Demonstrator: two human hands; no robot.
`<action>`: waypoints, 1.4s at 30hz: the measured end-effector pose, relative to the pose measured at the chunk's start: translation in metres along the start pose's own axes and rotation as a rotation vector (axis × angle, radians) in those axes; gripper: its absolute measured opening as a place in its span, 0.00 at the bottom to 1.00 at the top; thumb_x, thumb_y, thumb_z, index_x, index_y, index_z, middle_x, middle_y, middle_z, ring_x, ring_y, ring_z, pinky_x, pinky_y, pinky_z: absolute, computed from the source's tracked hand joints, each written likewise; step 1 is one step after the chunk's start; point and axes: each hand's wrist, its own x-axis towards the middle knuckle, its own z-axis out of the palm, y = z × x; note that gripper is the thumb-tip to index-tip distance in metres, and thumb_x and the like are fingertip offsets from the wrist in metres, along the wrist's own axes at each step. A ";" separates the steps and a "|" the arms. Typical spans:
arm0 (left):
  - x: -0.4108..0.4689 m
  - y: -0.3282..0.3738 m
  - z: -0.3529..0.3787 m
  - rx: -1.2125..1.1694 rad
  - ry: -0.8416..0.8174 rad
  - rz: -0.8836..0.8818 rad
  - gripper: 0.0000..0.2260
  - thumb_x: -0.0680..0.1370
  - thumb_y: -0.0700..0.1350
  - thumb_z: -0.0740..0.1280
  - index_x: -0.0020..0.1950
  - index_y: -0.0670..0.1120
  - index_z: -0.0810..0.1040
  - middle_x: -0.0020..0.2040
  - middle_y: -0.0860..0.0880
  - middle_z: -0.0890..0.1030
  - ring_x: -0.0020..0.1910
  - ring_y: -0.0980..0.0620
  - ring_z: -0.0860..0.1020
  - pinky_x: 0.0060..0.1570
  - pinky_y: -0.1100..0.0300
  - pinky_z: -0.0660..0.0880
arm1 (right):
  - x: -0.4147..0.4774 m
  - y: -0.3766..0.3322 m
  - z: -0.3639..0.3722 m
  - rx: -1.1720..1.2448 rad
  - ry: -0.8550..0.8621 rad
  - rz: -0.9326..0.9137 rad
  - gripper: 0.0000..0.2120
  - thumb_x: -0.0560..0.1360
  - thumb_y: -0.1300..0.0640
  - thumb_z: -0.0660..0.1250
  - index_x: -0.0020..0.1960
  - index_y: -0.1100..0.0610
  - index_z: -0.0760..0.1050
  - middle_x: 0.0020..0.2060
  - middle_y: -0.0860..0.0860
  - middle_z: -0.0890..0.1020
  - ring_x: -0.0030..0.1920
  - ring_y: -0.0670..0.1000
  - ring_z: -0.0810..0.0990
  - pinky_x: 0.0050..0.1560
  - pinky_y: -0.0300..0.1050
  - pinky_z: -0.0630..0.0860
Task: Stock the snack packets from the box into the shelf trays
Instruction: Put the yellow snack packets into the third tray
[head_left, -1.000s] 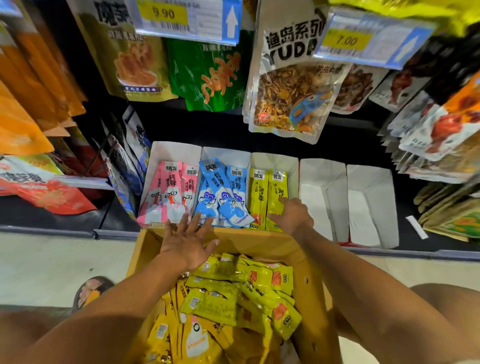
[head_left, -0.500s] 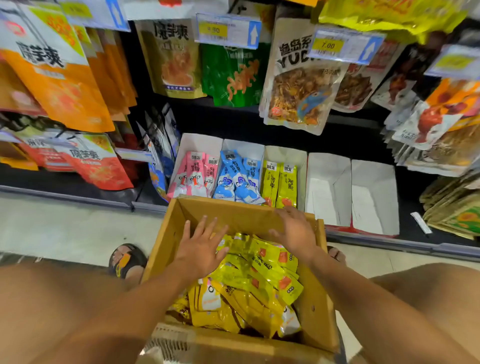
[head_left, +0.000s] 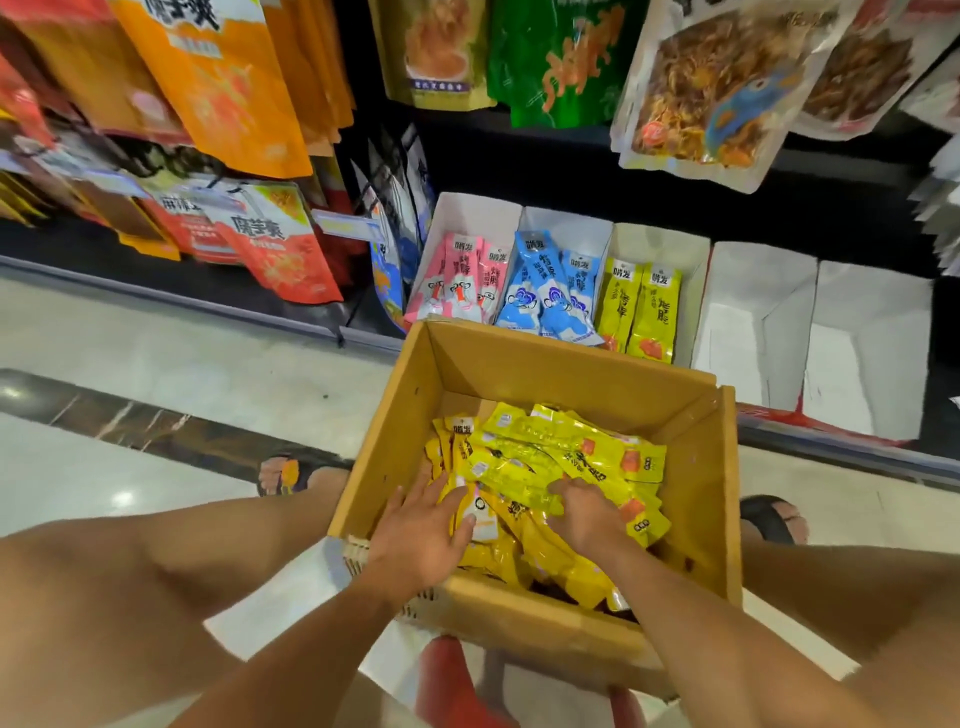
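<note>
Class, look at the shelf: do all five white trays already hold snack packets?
No: the fourth tray and fifth tray from the left hold nothing.

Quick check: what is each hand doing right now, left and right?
Left hand: open, fingers spread flat on the yellow packets in the box.
Right hand: closed, fingers curled round some of those packets.

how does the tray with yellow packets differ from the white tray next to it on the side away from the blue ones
The yellow-packet tray holds two yellow packets standing on end; the white tray beside it shows only bare card inside. The cardboard box hides the yellow-packet tray's front edge, while most of the white tray's front is visible. Both are white card trays standing side by side.
</note>
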 end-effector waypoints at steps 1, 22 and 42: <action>0.001 -0.001 0.001 -0.010 0.022 0.008 0.27 0.83 0.66 0.45 0.82 0.61 0.56 0.84 0.53 0.53 0.84 0.50 0.44 0.81 0.43 0.47 | 0.003 -0.001 0.006 -0.006 -0.006 0.007 0.26 0.76 0.49 0.69 0.73 0.46 0.68 0.72 0.53 0.70 0.71 0.57 0.70 0.63 0.54 0.76; 0.003 -0.006 0.003 -0.035 0.019 0.019 0.24 0.83 0.61 0.51 0.80 0.60 0.61 0.83 0.54 0.59 0.83 0.50 0.51 0.81 0.46 0.51 | 0.041 -0.024 0.021 -0.270 0.168 -0.063 0.15 0.77 0.60 0.63 0.61 0.49 0.79 0.54 0.50 0.81 0.61 0.53 0.77 0.45 0.48 0.79; 0.017 0.023 -0.031 -1.383 0.037 -0.204 0.08 0.84 0.56 0.64 0.58 0.56 0.80 0.61 0.51 0.84 0.60 0.50 0.82 0.56 0.54 0.77 | -0.022 -0.063 -0.021 1.142 0.118 -0.081 0.10 0.82 0.61 0.64 0.57 0.60 0.83 0.50 0.51 0.86 0.47 0.45 0.82 0.48 0.38 0.77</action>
